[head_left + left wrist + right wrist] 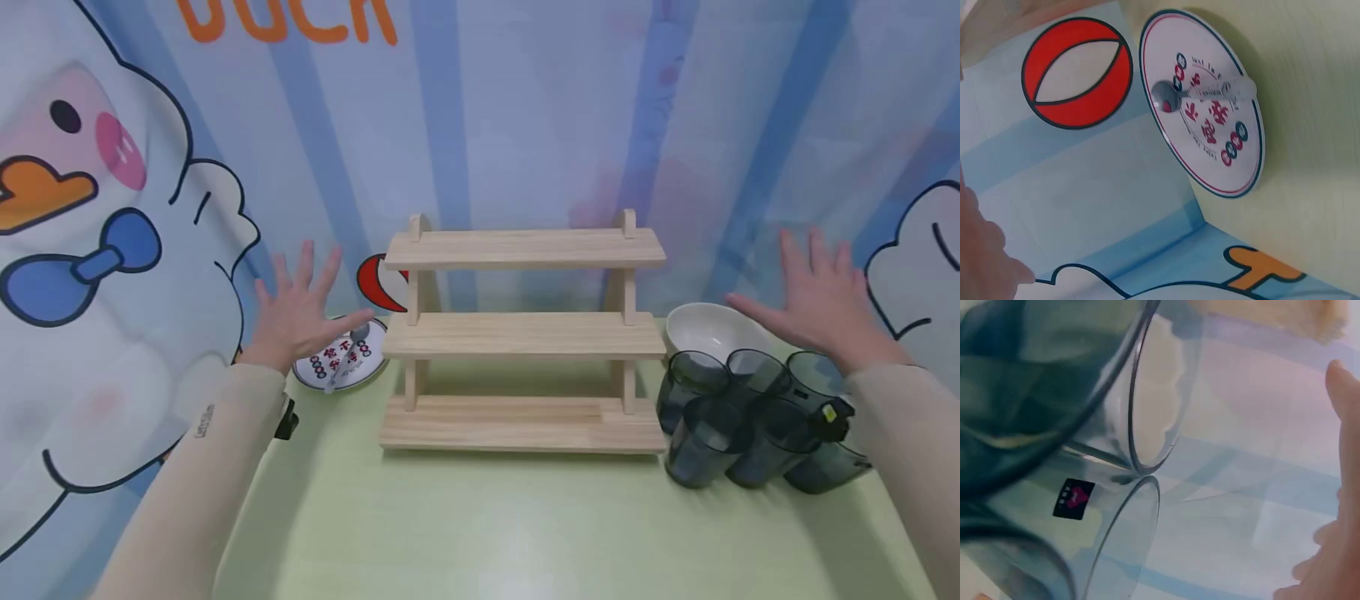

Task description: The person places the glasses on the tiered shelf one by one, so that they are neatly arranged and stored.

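Observation:
My left hand (pixel 295 317) is held up, fingers spread and holding nothing, beside a round white plate (pixel 372 360) printed with red characters. Across that plate lies a small spoon (pixel 1166 95) with a pale, see-through handle; the left wrist view shows both from above. On the other side my right hand (pixel 823 304) is also raised with spread fingers and nothing in it. Beneath and in front of it stand several dark tinted drinking glasses (pixel 701 446), grouped close together. A white bowl (pixel 712 325) sits behind them. In the right wrist view, glass rims (pixel 1147 462) fill the left side.
A three-tier wooden display shelf (pixel 521 333) stands mid-table, between the plate and the glasses. Behind it hangs a blue striped cloth (pixel 510 125) with cartoon duck prints. The pale green tabletop (pixel 480 525) extends in front of the shelf.

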`<state>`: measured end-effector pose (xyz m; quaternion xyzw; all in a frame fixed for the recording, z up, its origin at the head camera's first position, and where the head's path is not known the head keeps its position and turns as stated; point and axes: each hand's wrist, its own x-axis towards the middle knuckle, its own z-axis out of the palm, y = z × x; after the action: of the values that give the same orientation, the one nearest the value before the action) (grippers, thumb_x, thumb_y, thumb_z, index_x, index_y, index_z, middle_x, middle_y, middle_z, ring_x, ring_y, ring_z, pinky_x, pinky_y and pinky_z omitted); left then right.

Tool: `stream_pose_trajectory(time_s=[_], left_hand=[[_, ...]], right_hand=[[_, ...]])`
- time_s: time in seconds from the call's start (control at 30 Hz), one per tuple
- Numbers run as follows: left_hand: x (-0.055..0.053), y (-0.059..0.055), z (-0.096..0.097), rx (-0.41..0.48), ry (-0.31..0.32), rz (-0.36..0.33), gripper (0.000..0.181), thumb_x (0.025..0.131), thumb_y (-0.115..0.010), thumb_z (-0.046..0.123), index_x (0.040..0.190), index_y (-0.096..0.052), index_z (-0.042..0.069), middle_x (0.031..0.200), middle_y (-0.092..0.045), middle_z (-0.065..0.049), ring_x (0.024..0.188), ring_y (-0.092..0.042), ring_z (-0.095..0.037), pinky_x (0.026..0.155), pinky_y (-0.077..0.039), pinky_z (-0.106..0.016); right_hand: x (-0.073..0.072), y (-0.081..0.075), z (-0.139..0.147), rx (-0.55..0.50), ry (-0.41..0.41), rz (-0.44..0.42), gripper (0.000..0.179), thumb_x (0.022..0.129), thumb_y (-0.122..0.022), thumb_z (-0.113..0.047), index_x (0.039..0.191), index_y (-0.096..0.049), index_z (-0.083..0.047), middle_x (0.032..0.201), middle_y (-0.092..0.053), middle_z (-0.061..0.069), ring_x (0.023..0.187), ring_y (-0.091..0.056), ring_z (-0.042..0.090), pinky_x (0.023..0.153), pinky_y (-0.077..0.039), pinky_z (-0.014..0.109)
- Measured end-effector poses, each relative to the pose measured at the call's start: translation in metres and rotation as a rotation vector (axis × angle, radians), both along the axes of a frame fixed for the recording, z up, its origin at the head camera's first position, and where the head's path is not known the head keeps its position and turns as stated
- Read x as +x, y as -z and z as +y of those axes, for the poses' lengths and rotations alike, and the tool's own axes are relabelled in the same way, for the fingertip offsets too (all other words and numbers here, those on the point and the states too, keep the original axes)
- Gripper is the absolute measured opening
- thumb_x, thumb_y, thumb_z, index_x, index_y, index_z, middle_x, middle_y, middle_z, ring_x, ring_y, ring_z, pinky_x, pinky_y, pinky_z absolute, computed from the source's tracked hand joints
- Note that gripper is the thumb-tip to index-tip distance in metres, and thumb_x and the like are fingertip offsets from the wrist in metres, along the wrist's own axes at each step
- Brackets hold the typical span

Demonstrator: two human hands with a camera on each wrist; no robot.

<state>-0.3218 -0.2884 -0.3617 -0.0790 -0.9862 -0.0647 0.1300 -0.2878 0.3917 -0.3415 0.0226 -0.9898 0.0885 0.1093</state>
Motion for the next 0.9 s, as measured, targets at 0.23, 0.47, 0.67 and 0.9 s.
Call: stream_pose_trajectory(time_s=[0.23, 0.47, 0.67, 0.9], left_hand=[[0.005, 0.007, 0.007, 0.139, 0.062, -0.047, 0.105, 0.089, -0.051, 0.084, 0.169, 0.0, 0.039, 0.177, 0.011, -0.01, 0.156, 0.005, -0.059, 0.113, -0.012, -0.087], [0.01, 0.028, 0.016, 0.292, 0.098, -0.189, 0.1, 0.094, -0.051, 0.079, 0.169, 0.002, 0.039, 0.177, 0.006, -0.01, 0.159, -0.01, -0.05, 0.115, -0.022, -0.082], [0.016, 0.038, 0.032, 0.412, 0.149, -0.24, 0.09, 0.1, -0.049, 0.071, 0.17, -0.01, 0.031, 0.177, -0.009, -0.01, 0.16, -0.015, -0.04, 0.122, -0.021, -0.074], [0.018, 0.048, 0.042, 0.573, 0.221, -0.237, 0.077, 0.104, -0.052, 0.062, 0.169, -0.021, 0.034, 0.171, -0.031, -0.009, 0.14, -0.051, -0.042, 0.116, -0.04, -0.065]], right_hand=[[0.03, 0.004, 0.009, -0.029, 0.01, 0.046, 0.114, 0.096, -0.056, -0.069, 0.167, 0.007, -0.006, 0.167, 0.016, 0.036, 0.149, 0.007, 0.067, 0.118, -0.005, 0.081], [0.058, 0.016, 0.026, -0.113, 0.006, 0.106, 0.101, 0.101, -0.06, -0.054, 0.167, -0.005, -0.001, 0.169, 0.004, 0.037, 0.152, -0.003, 0.062, 0.116, -0.01, 0.083], [0.084, 0.042, 0.043, -0.171, 0.016, 0.121, 0.092, 0.105, -0.057, -0.047, 0.165, -0.009, 0.004, 0.168, -0.003, 0.038, 0.153, -0.006, 0.06, 0.115, -0.012, 0.082], [0.103, 0.066, 0.06, -0.157, 0.043, 0.148, 0.089, 0.107, -0.055, -0.049, 0.165, -0.013, 0.005, 0.167, -0.011, 0.038, 0.15, -0.015, 0.06, 0.116, -0.017, 0.079]])
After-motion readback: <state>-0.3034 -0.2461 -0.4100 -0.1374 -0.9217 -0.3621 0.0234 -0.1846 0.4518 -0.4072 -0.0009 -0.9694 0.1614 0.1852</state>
